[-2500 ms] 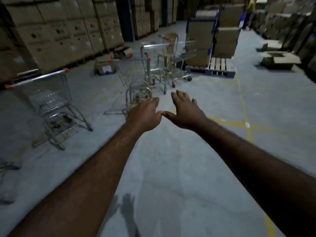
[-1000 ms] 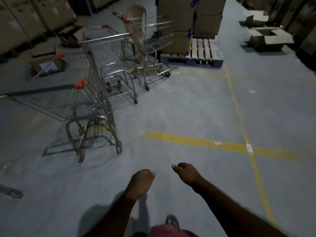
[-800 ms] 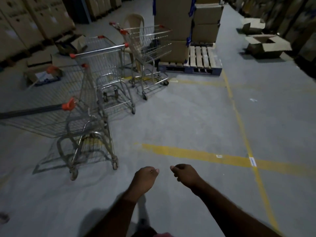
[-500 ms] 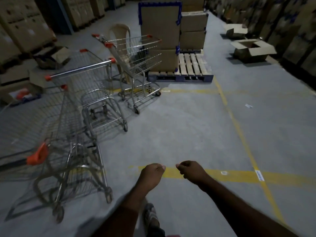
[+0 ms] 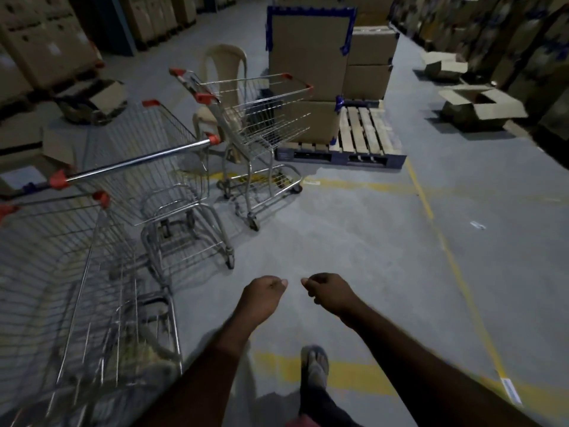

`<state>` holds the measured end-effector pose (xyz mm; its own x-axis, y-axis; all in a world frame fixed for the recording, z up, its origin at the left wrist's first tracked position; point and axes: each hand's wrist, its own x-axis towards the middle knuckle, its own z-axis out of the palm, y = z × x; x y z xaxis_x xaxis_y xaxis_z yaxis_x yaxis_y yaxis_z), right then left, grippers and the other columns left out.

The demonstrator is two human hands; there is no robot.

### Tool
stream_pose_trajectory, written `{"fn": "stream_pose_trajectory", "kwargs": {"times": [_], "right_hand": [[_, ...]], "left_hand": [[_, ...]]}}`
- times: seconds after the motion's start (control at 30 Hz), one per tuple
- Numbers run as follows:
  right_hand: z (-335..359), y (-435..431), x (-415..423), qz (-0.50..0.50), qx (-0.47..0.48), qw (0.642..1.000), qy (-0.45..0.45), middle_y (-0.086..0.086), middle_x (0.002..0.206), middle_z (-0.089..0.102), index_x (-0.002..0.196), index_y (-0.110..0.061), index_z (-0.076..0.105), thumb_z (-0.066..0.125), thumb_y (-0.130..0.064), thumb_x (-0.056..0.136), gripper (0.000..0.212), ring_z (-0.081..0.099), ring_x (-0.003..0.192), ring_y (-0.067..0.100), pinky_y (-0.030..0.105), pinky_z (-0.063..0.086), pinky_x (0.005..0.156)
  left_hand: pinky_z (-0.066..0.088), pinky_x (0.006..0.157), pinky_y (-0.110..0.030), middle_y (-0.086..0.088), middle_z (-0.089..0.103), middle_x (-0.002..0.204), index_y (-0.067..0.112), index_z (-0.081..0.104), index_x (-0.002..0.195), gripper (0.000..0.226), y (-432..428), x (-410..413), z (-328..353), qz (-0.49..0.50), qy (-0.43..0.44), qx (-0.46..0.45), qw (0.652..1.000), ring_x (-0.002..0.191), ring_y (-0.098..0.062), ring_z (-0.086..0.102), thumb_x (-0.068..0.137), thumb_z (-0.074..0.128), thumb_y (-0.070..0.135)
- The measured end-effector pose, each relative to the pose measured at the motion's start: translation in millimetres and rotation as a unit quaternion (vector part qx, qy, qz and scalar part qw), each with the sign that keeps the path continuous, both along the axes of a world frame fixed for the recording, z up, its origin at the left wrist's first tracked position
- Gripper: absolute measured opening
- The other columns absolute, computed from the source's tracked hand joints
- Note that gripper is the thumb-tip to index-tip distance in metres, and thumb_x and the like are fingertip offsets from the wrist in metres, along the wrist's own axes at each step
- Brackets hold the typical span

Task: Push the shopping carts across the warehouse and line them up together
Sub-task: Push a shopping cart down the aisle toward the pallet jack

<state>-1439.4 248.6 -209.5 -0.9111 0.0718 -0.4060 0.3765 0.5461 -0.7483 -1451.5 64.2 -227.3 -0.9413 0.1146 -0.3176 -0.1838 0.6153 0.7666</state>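
Head view: three chrome wire-mesh shopping carts, red-capped handles, on grey concrete floor (image 5: pixel 354 241) at left: nearest cart (image 5: pixel 61 272), middle cart (image 5: pixel 138 163), far cart (image 5: pixel 271 118) before a beige plastic chair (image 5: pixel 228 63). Left hand (image 5: pixel 261 295), right hand (image 5: pixel 329 292): fingers curled, gripping nothing, clear of carts.

Nearest cart (image 5: pixel 61 272), blurred, runs off the left and bottom edges.
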Motion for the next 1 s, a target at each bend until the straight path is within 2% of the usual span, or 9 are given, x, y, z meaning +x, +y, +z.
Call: {"fn": "stream_pose_trajectory", "kwargs": {"times": [0.2, 0.27, 0.37, 0.47, 0.57, 0.67, 0.77, 0.93, 1.0], "right_hand": [[-17.0, -13.3, -146.4, 0.041, -0.014, 0.999, 0.005, 0.015, 0.092, 0.074, 0.092, -0.004, 0.075, 0.066, -0.043, 0.095, 0.04, 0.065, 0.083, 0.024, 0.043, 0.053, 0.087], [-18.8, -16.4, -196.8, 0.072, -0.01, 0.997, 0.005, 0.014, 0.085, 0.072, 0.09, -0.001, 0.073, 0.065, -0.043, 0.095, 0.044, 0.062, 0.079, 0.022, 0.043, 0.054, 0.085], [-10.7, -20.6, -269.7, 0.108, -0.005, 0.994, 0.013, 0.009, 0.076, 0.063, 0.086, 0.003, 0.068, 0.064, -0.044, 0.095, 0.048, 0.06, 0.074, 0.02, 0.04, 0.053, 0.081], [-1.3, -30.1, -339.5, 0.121, -0.014, 0.992, 0.022, 0.008, 0.082, 0.069, 0.083, -0.005, 0.071, 0.065, -0.043, 0.095, 0.041, 0.063, 0.079, 0.021, 0.036, 0.052, 0.083], [4.2, -46.9, -392.6, 0.115, -0.036, 0.993, 0.017, 0.012, 0.091, 0.075, 0.089, -0.007, 0.075, 0.066, -0.046, 0.093, 0.04, 0.07, 0.089, 0.029, 0.043, 0.056, 0.089], [10.0, -70.6, -449.0, 0.119, -0.047, 0.991, 0.027, 0.018, 0.088, 0.073, 0.085, -0.002, 0.073, 0.065, -0.046, 0.091, 0.046, 0.07, 0.085, 0.03, 0.047, 0.057, 0.086], [24.9, -100.3, -512.8, 0.096, -0.086, 0.99, 0.05, 0.019, 0.077, 0.071, 0.078, -0.001, 0.071, 0.064, -0.046, 0.081, 0.045, 0.065, 0.07, 0.022, 0.051, 0.056, 0.078], [72.1, -151.4, -622.9, 0.045, -0.136, 0.984, 0.108, 0.012, 0.078, 0.072, 0.073, -0.016, 0.069, 0.06, -0.027, 0.098, 0.03, 0.068, 0.074, 0.026, 0.027, 0.044, 0.059], [87.1, -171.7, -658.2, 0.049, -0.135, 0.981, 0.127, 0.012, 0.077, 0.071, 0.072, -0.017, 0.069, 0.059, -0.028, 0.098, 0.03, 0.068, 0.073, 0.027, 0.03, 0.047, 0.058]], "left_hand": [[0.051, 0.084, -0.044, -0.022, 0.067, 0.093, 0.002, 0.065, 0.088, 0.043, -12.9, -132.2, 4.9, 0.044, 0.018, 0.001, 0.999, 0.089, -0.032, 0.067, 0.097, 0.055, 0.042], [0.05, 0.081, -0.042, -0.022, 0.067, 0.089, 0.008, 0.061, 0.082, 0.033, -18.4, -176.4, 12.4, 0.06, 0.026, -0.009, 0.998, 0.086, -0.032, 0.067, 0.099, 0.056, 0.036], [0.051, 0.078, -0.044, -0.021, 0.064, 0.077, 0.002, 0.06, 0.079, 0.04, -24.5, -239.9, 24.1, 0.099, 0.034, 0.01, 0.994, 0.076, -0.033, 0.065, 0.096, 0.057, 0.038], [0.052, 0.073, -0.041, -0.007, 0.059, 0.06, 0.013, 0.064, 0.074, 0.036, -24.1, -296.9, 36.7, 0.126, 0.036, 0.035, 0.991, 0.063, -0.031, 0.061, 0.085, 0.055, 0.046], [0.046, 0.067, -0.039, 0.008, 0.052, 0.054, 0.021, 0.064, 0.071, 0.033, -28.2, -345.7, 45.8, 0.153, 0.029, 0.071, 0.985, 0.062, -0.021, 0.053, 0.077, 0.058, 0.052], [0.057, 0.073, -0.04, 0.014, 0.064, 0.062, 0.038, 0.07, 0.066, 0.018, -37.7, -398.0, 65.5, 0.157, 0.043, 0.076, 0.984, 0.067, -0.016, 0.064, 0.082, 0.062, 0.041], [0.059, 0.08, -0.045, 0.007, 0.071, 0.071, 0.029, 0.072, 0.073, 0.018, -50.8, -462.4, 97.0, 0.165, 0.08, 0.098, 0.978, 0.069, -0.015, 0.068, 0.089, 0.064, 0.031], [0.055, 0.072, -0.037, 0.0, 0.067, 0.069, 0.015, 0.07, 0.08, 0.019, -85.0, -575.3, 150.0, 0.163, 0.139, 0.102, 0.971, 0.069, -0.022, 0.065, 0.095, 0.062, 0.024], [0.053, 0.069, -0.034, -0.003, 0.07, 0.078, 0.019, 0.071, 0.083, 0.016, -105.3, -611.9, 162.1, 0.176, 0.143, 0.104, 0.968, 0.07, -0.02, 0.066, 0.096, 0.061, 0.022]]}}
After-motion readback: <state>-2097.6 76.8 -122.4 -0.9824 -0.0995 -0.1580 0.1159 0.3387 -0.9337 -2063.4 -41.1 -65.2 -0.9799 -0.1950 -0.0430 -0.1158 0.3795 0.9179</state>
